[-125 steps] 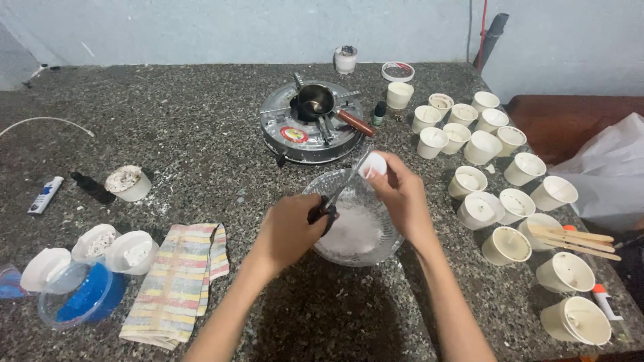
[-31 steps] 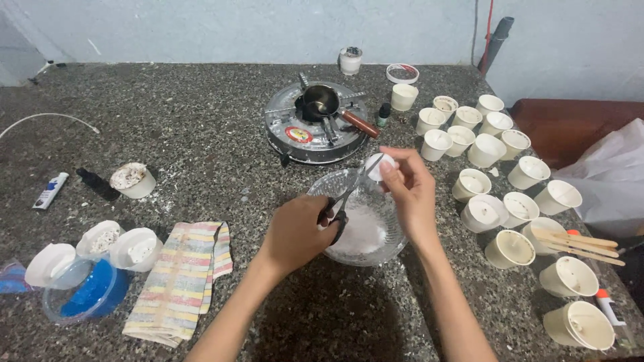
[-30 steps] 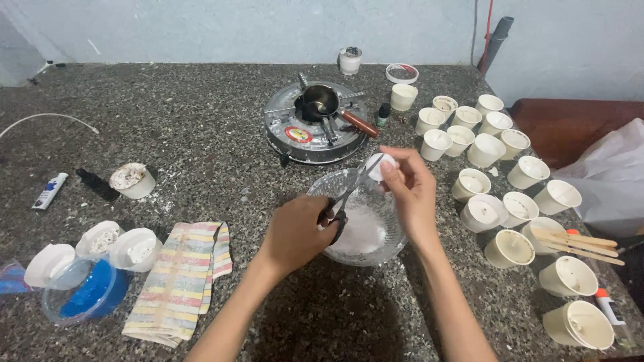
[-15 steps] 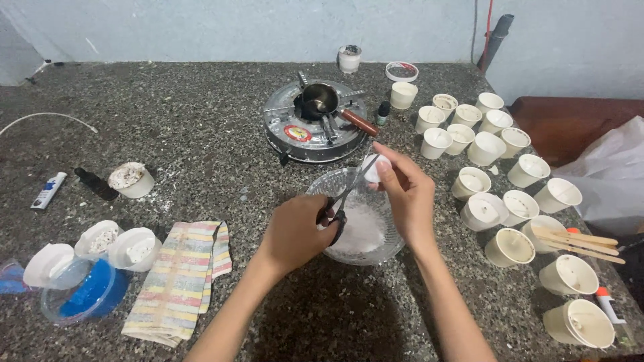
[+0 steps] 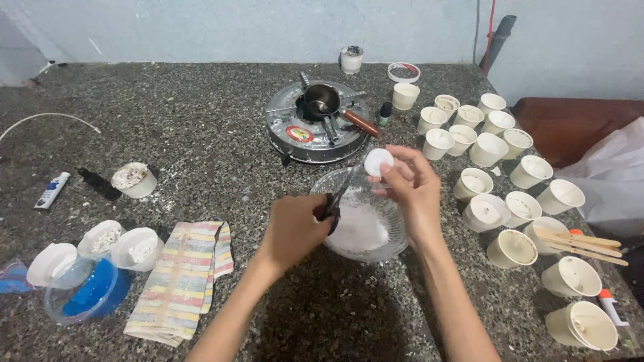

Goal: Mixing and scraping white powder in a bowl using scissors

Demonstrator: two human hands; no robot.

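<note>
Holding scissors [image 5: 333, 203] in my left hand [image 5: 295, 228], fingers closed through the handles, I pinch one white disc [image 5: 378, 161] in my right hand [image 5: 412, 191] over the glass bowl [image 5: 396, 248] at centre. White shavings already fill its bottom; I judge cutting midway. Right of frame I count about seventeen cups [image 5: 512, 248], and one stove [image 5: 295, 137] above.

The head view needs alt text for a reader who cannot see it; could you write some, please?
Over a glass bowl of white flakes, the left hand holds scissors against a small white disc pinched in the right hand. Cream cups crowd the right of the speckled counter.
</note>
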